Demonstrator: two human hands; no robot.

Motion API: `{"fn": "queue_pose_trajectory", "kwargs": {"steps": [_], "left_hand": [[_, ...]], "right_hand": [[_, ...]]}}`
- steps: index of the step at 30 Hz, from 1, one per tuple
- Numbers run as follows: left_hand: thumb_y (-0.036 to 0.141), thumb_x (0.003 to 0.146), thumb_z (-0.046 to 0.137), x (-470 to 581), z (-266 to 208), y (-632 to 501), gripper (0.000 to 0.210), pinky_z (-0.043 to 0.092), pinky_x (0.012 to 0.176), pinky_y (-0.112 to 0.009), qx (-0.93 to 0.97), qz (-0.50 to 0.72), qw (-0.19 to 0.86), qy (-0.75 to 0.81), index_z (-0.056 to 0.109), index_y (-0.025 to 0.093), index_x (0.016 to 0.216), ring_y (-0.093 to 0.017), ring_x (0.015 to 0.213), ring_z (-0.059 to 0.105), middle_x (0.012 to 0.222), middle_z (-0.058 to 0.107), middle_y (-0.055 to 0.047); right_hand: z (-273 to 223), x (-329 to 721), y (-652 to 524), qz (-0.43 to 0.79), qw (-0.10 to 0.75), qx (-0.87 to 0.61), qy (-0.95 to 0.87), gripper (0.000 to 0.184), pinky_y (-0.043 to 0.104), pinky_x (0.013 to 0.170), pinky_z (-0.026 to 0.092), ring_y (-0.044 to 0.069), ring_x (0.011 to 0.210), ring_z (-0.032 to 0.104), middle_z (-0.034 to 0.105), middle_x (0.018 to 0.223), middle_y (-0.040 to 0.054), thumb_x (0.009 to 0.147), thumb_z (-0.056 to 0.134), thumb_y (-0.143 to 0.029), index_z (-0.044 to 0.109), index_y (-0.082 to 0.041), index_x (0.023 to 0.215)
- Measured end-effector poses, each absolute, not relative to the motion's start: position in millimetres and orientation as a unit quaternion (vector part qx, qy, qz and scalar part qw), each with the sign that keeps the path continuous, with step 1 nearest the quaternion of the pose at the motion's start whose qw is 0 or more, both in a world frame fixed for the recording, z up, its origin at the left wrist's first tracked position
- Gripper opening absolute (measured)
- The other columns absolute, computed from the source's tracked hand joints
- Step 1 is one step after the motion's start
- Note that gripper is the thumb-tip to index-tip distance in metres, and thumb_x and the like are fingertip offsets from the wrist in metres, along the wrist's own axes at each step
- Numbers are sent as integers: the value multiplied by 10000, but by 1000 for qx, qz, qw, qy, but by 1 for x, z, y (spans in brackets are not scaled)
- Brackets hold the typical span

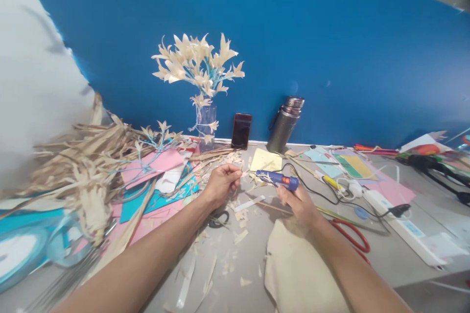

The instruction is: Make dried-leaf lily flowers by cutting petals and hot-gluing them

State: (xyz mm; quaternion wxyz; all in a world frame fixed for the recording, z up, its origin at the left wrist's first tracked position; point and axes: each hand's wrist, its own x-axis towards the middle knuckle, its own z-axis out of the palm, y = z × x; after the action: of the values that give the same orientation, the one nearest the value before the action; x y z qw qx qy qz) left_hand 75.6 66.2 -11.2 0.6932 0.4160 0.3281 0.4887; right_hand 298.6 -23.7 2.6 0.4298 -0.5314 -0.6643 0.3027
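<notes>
My right hand [298, 201] is wrapped round the handle of a blue hot glue gun [273, 177]. Its nozzle points left, toward the fingertips of my left hand [223, 183]. Thumb and fingers of that left hand are pinched together; whatever is between them is too small to make out. Scraps of pale husk [240, 237] are scattered below the hands. Black-handled scissors [219, 219] lie by my left wrist, and a yellow paper pad [265, 160] sits just behind the glue gun.
Dried husks [84, 156] and coloured paper [150, 168] pile up at left, beside a ribbon roll [22, 249]. A glass vase [207, 124] of husk flowers, a phone [241, 131] and a flask [285, 124] stand by the blue wall. Right are red-handled scissors [354, 234] and a power strip [404, 230].
</notes>
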Motion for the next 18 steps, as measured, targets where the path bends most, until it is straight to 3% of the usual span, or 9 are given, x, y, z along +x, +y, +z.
{"fn": "queue_pose_trajectory", "kwargs": {"steps": [4, 18], "left_hand": [[250, 606, 829, 75, -13, 66, 254, 306, 422, -163, 413, 489, 693, 332, 624, 137, 703, -57, 396, 453, 459, 569, 26], [237, 589, 844, 74, -10, 66, 277, 311, 428, -169, 383, 480, 724, 314, 613, 137, 705, -57, 410, 458, 472, 544, 39]], "right_hand": [[5, 297, -24, 293, 388, -541, -686, 425, 274, 513, 292, 128, 542, 378, 400, 567, -25, 948, 490, -499, 463, -202, 645], [6, 299, -25, 285, 407, -535, -684, 407, 278, 519, 306, 138, 546, 389, 419, 564, -15, 938, 507, -485, 495, -201, 647]]}}
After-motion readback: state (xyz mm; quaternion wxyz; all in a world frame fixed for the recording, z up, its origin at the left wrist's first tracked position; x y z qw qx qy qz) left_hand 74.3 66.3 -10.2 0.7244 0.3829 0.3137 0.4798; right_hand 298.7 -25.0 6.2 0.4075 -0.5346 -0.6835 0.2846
